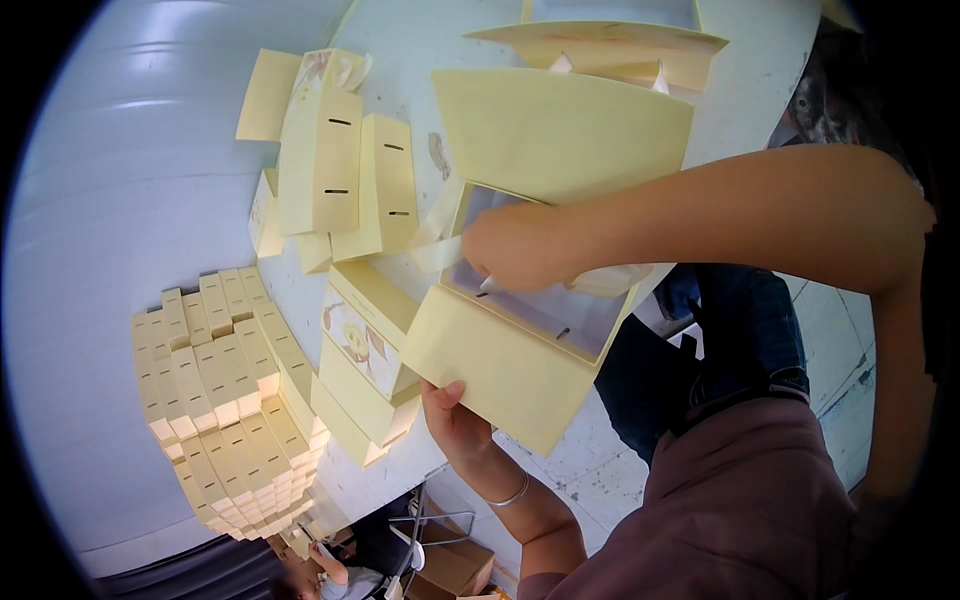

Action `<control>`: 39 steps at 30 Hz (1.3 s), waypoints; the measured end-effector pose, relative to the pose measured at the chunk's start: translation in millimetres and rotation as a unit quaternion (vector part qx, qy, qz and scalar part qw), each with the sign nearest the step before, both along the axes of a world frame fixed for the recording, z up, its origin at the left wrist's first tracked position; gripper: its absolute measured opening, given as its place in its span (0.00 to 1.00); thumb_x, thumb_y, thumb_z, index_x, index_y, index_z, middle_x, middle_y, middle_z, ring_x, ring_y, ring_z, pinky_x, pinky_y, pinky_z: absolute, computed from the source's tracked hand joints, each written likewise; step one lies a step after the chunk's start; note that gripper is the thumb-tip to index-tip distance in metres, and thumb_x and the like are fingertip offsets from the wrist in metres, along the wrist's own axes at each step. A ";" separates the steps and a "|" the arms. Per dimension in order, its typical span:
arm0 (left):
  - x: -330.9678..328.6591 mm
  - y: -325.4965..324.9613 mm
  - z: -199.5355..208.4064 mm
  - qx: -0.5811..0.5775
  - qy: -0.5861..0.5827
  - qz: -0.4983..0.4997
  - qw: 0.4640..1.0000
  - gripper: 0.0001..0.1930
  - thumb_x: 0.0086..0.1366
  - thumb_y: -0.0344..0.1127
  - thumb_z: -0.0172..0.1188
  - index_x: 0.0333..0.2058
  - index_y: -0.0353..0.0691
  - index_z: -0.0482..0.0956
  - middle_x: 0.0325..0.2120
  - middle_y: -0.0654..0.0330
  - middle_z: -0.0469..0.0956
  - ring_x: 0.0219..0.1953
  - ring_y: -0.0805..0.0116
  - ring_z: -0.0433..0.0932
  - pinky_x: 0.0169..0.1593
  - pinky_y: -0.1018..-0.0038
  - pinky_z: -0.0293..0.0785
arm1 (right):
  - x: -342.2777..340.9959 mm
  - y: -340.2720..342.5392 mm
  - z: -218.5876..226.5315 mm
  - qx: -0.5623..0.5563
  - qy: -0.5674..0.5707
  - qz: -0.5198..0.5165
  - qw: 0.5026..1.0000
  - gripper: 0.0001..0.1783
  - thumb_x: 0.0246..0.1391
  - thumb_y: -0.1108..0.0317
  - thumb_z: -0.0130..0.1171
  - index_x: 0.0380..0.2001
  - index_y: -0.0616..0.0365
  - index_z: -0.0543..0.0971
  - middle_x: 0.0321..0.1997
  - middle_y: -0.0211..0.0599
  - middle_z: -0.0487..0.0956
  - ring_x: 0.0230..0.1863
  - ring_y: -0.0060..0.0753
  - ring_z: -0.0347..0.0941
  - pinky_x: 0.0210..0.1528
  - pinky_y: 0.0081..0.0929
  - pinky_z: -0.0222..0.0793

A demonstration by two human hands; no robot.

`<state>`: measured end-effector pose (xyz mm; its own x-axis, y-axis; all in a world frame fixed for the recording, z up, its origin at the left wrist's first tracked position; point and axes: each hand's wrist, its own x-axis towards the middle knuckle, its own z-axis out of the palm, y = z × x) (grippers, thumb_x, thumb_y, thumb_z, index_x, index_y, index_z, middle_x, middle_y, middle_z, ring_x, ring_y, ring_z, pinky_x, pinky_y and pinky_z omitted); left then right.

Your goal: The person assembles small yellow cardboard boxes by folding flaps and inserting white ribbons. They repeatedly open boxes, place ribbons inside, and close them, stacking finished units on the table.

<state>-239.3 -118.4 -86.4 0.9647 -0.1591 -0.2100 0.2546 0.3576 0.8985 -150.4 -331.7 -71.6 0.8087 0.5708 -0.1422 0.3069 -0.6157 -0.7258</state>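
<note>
A pale yellow cardboard box (600, 330) lies opened at the table's edge, its two wide flaps folded outward and its inside whitish. My left hand (455, 420) grips the corner of the near flap (500, 370), thumb on top and fingers underneath. Inside the box is my right hand (520, 248), its fingers curled and pointing down near a slit in the wall; what they pinch is mostly hidden. A translucent white ribbon (437, 255) hangs over the box's left side, beside the right hand. The far flap (565, 130) stands up behind it.
Another opened box (610, 55) sits on the table (400, 35) beyond. Closed boxes with slits (335, 165) stand to the left, with a flower-printed box (360, 335) nearer. A large stack of boxes (225, 400) fills the lower left. Another person (335, 575) is at the bottom.
</note>
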 end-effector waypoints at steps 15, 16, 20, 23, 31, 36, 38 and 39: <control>-0.2 -37.4 -13.4 0.278 -0.113 0.173 0.938 0.22 0.58 0.41 0.53 0.47 0.31 0.68 0.42 0.54 0.73 0.44 0.63 0.73 0.44 0.71 0.70 | 1.3 9.1 -5.0 0.029 -0.037 0.001 0.999 0.05 0.40 0.73 0.56 0.20 0.64 0.76 0.24 0.51 0.75 0.29 0.52 0.72 0.30 0.43 0.65; 7.5 -39.3 -14.0 0.346 -0.124 0.175 0.914 0.22 0.58 0.41 0.53 0.47 0.31 0.68 0.41 0.54 0.73 0.43 0.63 0.73 0.43 0.71 0.70 | 1.8 11.9 -5.9 0.028 -0.043 0.002 0.999 0.04 0.40 0.73 0.56 0.20 0.64 0.76 0.24 0.50 0.75 0.29 0.52 0.72 0.30 0.43 0.65; 32.2 -48.5 -12.7 0.351 -0.173 0.063 0.918 0.20 0.58 0.40 0.54 0.44 0.32 0.70 0.39 0.54 0.74 0.41 0.63 0.74 0.41 0.71 0.70 | 4.8 5.7 -11.0 0.022 -0.042 0.016 0.999 0.04 0.38 0.74 0.56 0.20 0.63 0.77 0.25 0.49 0.76 0.29 0.51 0.73 0.30 0.42 0.65; 30.0 -48.9 -13.7 0.357 -0.178 0.045 0.916 0.18 0.57 0.39 0.54 0.43 0.32 0.71 0.37 0.54 0.75 0.39 0.63 0.74 0.40 0.71 0.70 | 8.3 6.2 -7.4 -0.013 -0.039 0.025 0.999 0.04 0.38 0.73 0.56 0.21 0.62 0.77 0.25 0.48 0.76 0.30 0.51 0.73 0.30 0.41 0.65; 15.2 -46.0 -22.3 0.372 -0.175 0.032 0.911 0.14 0.57 0.37 0.55 0.38 0.33 0.73 0.33 0.54 0.76 0.35 0.63 0.75 0.36 0.72 0.70 | 12.9 7.7 -18.1 -0.011 -0.056 0.072 0.996 0.07 0.39 0.71 0.58 0.25 0.61 0.79 0.26 0.44 0.76 0.29 0.46 0.72 0.31 0.38 0.65; 12.9 -44.5 -34.3 0.447 -0.278 0.093 0.845 0.08 0.52 0.33 0.57 0.28 0.34 0.75 0.23 0.54 0.75 0.26 0.59 0.74 0.29 0.69 0.68 | 11.2 5.8 -9.4 0.008 -0.011 0.061 0.998 0.08 0.41 0.69 0.59 0.27 0.61 0.79 0.26 0.42 0.77 0.28 0.41 0.72 0.32 0.34 0.65; 12.9 -41.9 -28.4 0.500 -0.279 0.091 0.815 0.06 0.51 0.31 0.57 0.27 0.34 0.74 0.21 0.54 0.75 0.25 0.58 0.74 0.28 0.70 0.68 | 12.4 7.2 -10.8 0.045 -0.009 0.077 0.996 0.09 0.42 0.69 0.59 0.28 0.61 0.78 0.24 0.41 0.76 0.27 0.40 0.72 0.31 0.33 0.65; 14.2 -39.8 -23.9 0.526 -0.279 0.090 0.798 0.06 0.51 0.30 0.57 0.26 0.35 0.74 0.21 0.54 0.74 0.25 0.57 0.74 0.28 0.70 0.68 | 14.0 7.7 -10.3 0.063 -0.009 0.085 0.994 0.09 0.43 0.69 0.59 0.29 0.62 0.78 0.24 0.41 0.76 0.27 0.39 0.71 0.31 0.32 0.65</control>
<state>-225.1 -158.3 -110.3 0.9418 -0.0255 0.3352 -0.2608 -0.6848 0.6805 -136.4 -323.9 -81.9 0.7002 0.7124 -0.0474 0.4120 -0.4574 -0.7881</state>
